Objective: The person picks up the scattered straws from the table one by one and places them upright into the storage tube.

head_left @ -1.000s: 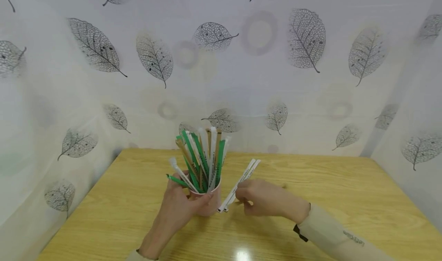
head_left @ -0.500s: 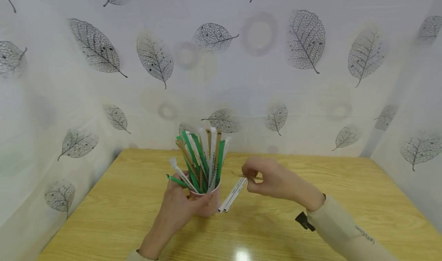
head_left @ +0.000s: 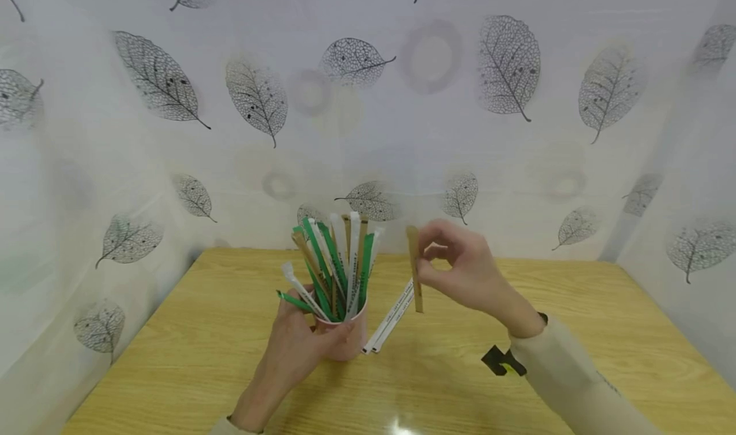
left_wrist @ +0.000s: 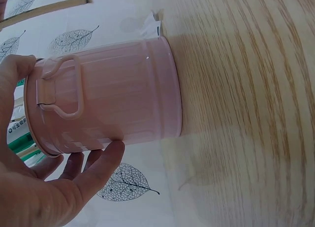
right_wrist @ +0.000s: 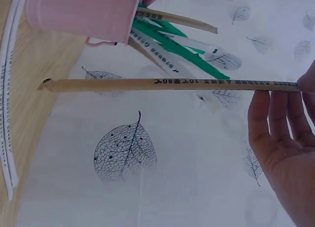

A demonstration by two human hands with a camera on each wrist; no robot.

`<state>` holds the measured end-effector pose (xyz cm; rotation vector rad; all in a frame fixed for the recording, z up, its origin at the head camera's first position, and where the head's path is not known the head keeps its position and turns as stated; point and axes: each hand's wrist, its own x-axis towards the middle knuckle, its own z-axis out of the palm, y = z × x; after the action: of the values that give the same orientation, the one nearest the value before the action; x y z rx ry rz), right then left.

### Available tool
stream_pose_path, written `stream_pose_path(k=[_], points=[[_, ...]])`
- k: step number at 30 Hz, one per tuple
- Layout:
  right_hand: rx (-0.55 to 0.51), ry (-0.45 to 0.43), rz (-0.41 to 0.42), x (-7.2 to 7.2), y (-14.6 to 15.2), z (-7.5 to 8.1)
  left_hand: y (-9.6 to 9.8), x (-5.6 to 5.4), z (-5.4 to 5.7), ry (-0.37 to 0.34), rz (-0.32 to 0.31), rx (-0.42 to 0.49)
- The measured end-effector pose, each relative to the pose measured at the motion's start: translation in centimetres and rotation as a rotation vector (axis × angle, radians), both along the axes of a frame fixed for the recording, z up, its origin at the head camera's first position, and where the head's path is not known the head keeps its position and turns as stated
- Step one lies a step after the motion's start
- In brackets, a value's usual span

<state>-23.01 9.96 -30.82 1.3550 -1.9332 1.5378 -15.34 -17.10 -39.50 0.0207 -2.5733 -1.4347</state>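
My left hand (head_left: 296,342) grips the side of a small pink metal bucket (left_wrist: 115,91) with a wire-like handle, thumb and fingers on opposite sides near its rim. Several wrapped straws (head_left: 339,269), in green, white and brown paper, lean out of its mouth. To the right, my right hand (head_left: 460,272) pinches a brown paper-wrapped straw (right_wrist: 147,84) near its upper end. That straw hangs almost upright above the table, its lower tip free, and dark print runs along the wrapper. One green and one white straw stick out sideways over my left hand.
Two white wrapped straws (head_left: 386,326) lie side by side on the wooden table (head_left: 517,384), just right of the bucket. A pale cloth (head_left: 391,128) printed with leaves hangs behind the table and along both sides.
My right hand has lifted the brown straw off the table beside the white ones and turned it from roughly level to upright. The left hand and bucket stay put.
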Motion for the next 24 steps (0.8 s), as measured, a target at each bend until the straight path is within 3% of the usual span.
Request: stream_pose_path(k=[5, 13, 17, 24], points=[[-0.238, -0.078, 0.076, 0.3, -0.5, 1.5, 0.0, 0.0, 0.0, 0.006, 0.004, -0.004], [-0.445, -0.098, 0.029, 0.5, -2.0, 3.0, 0.0, 0.0, 0.1, -0.011, 0.011, 0.006], [-0.465, -0.1, 0.053, 0.6, -3.2, 2.5, -0.1, 0.0, 0.1, -0.005, 0.009, 0.0], [-0.326, -0.115, 0.092, 0.3, -4.8, 0.9, -0.1, -0.1, 0.1, -0.001, -0.007, 0.01]])
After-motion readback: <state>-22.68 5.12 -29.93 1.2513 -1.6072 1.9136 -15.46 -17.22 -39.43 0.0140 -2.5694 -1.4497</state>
